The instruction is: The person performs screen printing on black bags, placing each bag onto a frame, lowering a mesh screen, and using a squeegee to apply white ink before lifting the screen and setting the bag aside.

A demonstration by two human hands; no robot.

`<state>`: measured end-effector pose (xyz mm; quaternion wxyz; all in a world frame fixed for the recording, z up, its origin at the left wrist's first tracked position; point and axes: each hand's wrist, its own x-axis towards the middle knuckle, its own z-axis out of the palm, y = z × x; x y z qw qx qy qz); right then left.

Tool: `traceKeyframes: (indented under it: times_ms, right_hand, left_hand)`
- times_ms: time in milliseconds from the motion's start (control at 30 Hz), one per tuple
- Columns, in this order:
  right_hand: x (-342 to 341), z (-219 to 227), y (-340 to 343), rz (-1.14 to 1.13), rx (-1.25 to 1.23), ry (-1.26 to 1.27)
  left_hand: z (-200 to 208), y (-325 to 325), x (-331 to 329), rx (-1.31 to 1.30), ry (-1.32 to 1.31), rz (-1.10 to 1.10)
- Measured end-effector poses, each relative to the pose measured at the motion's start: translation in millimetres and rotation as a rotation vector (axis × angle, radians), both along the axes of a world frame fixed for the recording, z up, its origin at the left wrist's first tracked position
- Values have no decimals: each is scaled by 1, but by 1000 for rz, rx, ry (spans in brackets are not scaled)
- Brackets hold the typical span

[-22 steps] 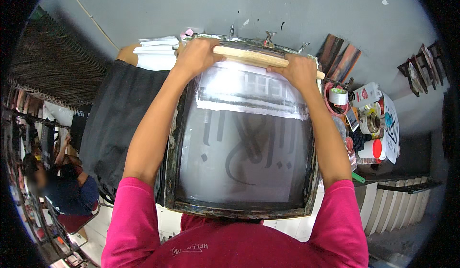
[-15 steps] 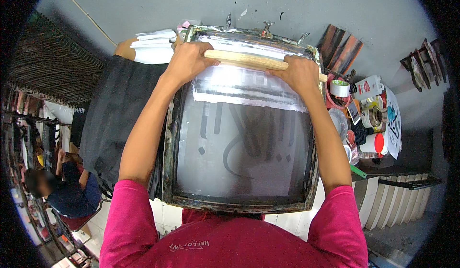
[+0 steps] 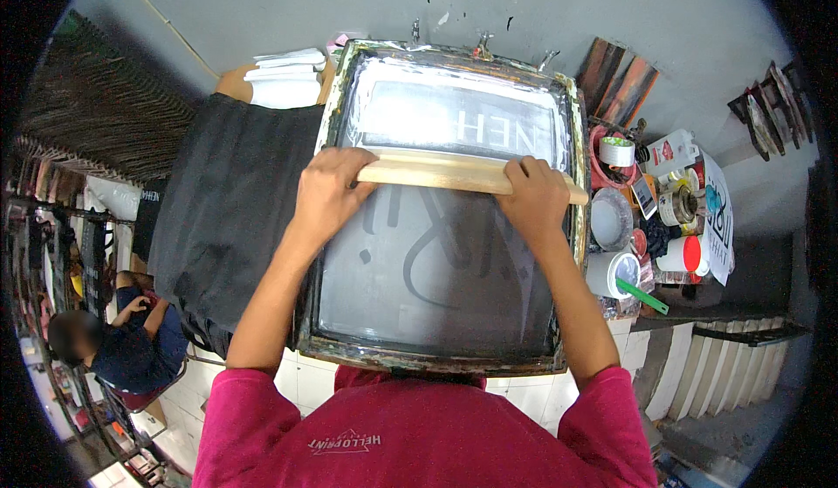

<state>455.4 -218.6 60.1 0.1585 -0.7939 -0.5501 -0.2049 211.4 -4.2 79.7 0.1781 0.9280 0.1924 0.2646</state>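
Observation:
A long wooden-handled squeegee lies crosswise over the mesh of a framed printing screen. My left hand grips its left part, fingers curled over the wood. Further along, my right hand holds it near the right end, which pokes out past my fingers. White ink coats the mesh on the far side of the squeegee, with pale lettering showing through. On the near side, dark curved strokes and dots show in the grey mesh. The squeegee's lower edge is hidden under the handle and my hands.
Black fabric is stacked left of the screen, with white folded sheets behind it. Tubs, tape, a white bucket and a green-handled tool crowd the right side. Another person sits at the far left.
Both hands have drawn the squeegee toward me, from near the screen's far edge to about its middle. White ink on the near mesh is now no longer visible there.

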Motion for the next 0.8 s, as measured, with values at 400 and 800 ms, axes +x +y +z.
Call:
traceKeyframes:
  times_ms: [400,800]
  right_hand:
    - [41,9,26,-3,122,31]
    - [134,67,151,-39,-358,257]
  left_hand:
    - [11,-79,-172,-638,68,320]
    - [-28,-124,-222,-557,355,298]
